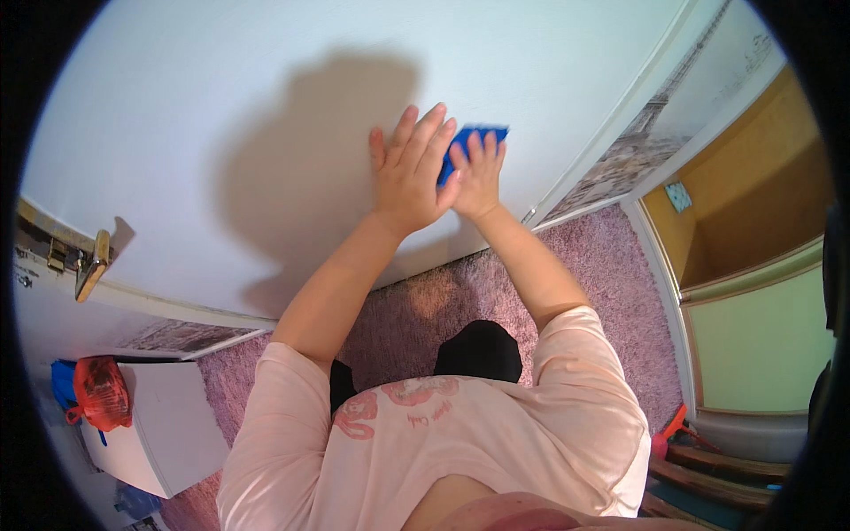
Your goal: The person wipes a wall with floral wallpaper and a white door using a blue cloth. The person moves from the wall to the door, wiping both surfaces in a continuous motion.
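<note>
A white door (319,40) fills the space before me, with a shadow on its surface. Flat on the door, near the middle, lies my left hand (412,166) with its fingers spread and nothing seen in it. Close beside it on the right, my right hand (479,169) presses a blue cloth (495,133) against the door, its fingers over the cloth. The thumb side of my left hand overlaps the edge of my right hand and hides part of the cloth.
A brass door handle (94,265) is at the left. Below it, a red plastic bag (103,393) sits on a white cabinet (176,425). Pink carpet (597,259) covers the floor. At the right stand an open wooden compartment (744,186) and a light green panel (764,342).
</note>
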A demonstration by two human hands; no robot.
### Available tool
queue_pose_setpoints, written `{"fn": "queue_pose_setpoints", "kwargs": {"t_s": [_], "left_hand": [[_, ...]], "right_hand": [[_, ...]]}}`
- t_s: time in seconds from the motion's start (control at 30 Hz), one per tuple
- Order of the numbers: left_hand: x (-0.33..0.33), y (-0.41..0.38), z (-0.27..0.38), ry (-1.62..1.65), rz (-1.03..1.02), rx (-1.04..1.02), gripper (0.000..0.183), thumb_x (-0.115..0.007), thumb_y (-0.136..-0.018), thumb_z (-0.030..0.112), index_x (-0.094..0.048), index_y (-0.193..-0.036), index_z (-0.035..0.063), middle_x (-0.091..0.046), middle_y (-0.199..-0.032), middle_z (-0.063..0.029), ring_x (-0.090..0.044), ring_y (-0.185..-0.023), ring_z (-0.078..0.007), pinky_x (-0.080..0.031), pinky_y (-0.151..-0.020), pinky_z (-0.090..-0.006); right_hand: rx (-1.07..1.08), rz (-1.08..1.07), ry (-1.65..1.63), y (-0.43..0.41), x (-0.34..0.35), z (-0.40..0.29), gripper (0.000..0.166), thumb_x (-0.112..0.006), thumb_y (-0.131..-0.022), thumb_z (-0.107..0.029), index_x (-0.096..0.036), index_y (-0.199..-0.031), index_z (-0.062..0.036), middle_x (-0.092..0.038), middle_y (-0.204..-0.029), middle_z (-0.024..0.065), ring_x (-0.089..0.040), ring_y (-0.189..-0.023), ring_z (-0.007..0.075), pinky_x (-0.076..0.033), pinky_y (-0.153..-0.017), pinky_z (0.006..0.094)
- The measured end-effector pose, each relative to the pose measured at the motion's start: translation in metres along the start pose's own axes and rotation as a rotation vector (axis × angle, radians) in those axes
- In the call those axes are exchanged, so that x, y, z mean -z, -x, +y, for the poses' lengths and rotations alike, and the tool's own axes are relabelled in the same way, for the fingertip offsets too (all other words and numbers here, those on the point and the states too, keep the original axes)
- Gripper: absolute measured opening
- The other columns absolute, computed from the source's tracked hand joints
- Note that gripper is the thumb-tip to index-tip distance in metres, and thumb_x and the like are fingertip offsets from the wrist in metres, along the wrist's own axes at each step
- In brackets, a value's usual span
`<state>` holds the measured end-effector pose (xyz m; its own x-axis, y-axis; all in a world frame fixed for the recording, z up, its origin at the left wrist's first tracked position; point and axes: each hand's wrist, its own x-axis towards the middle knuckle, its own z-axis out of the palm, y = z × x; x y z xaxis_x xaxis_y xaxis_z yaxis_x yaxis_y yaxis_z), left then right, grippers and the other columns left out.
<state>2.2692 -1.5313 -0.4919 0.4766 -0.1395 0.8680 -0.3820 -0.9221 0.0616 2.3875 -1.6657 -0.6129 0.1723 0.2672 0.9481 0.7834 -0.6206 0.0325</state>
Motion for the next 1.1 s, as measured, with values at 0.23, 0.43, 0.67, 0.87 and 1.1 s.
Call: {"fn": "queue_pose_setpoints", "kwargs": {"t_s": [0.23, 0.43, 0.67, 0.87, 1.1], "left_hand": [[-0.023, 0.006, -0.007, -0.324, 0.033, -0.096, 0.057, -0.055, -0.090, 0.045, -0.058, -0.138, 0.0150, -0.048, -0.151, -0.0012, -0.028, -0.149, -0.0284, 0.004, -0.120, -0.0534], [-0.027, 0.009, -0.008, -0.401, 0.063, -0.109, 0.051, -0.051, -0.092, 0.044, -0.061, -0.135, 0.0169, -0.052, -0.148, -0.0009, -0.031, -0.148, -0.0287, 0.001, -0.122, -0.0507], [-0.032, 0.005, -0.008, -0.376, 0.100, -0.137, 0.046, -0.055, -0.090, 0.041, -0.065, -0.129, 0.0180, -0.056, -0.144, -0.0006, -0.033, -0.146, -0.0293, 0.001, -0.122, -0.0506], [-0.038, 0.008, 0.002, -0.171, 0.047, -0.231, 0.045, -0.060, -0.088, 0.035, -0.064, -0.129, 0.0178, -0.055, -0.144, -0.0066, -0.036, -0.144, -0.0312, -0.002, -0.121, -0.0542], [-0.079, -0.020, 0.051, -0.137, -0.183, -0.165, 0.050, -0.058, -0.089, 0.038, -0.060, -0.134, 0.0180, -0.053, -0.145, -0.0060, -0.043, -0.140, -0.0272, -0.008, -0.120, -0.0543]], "right_hand": [[-0.114, 0.119, -0.086, -0.093, 0.038, 0.022, 0.075, -0.066, -0.073, -0.034, -0.049, -0.144, -0.0166, -0.033, -0.157, 0.0169, -0.024, -0.146, 0.0454, -0.010, -0.115, 0.0649], [-0.218, 0.351, -0.013, -0.146, 0.054, 0.062, 0.081, -0.059, -0.075, -0.025, -0.036, -0.150, -0.0067, -0.030, -0.157, 0.0256, -0.022, -0.145, 0.0494, -0.012, -0.116, 0.0629], [-0.228, -0.017, -0.058, 0.021, 0.017, 0.026, 0.090, -0.073, -0.072, -0.028, -0.034, -0.150, -0.0048, -0.023, -0.157, 0.0275, -0.013, -0.145, 0.0540, -0.008, -0.114, 0.0693], [-0.353, 0.247, -0.021, -0.107, 0.054, 0.075, 0.088, -0.058, -0.074, -0.024, -0.028, -0.154, -0.0018, -0.024, -0.158, 0.0280, -0.018, -0.146, 0.0493, -0.007, -0.117, 0.0629], [-0.430, 0.277, -0.026, -0.080, 0.056, 0.107, 0.085, -0.055, -0.077, -0.016, -0.024, -0.154, 0.0010, -0.022, -0.157, 0.0303, -0.017, -0.146, 0.0512, -0.009, -0.118, 0.0602]]}}
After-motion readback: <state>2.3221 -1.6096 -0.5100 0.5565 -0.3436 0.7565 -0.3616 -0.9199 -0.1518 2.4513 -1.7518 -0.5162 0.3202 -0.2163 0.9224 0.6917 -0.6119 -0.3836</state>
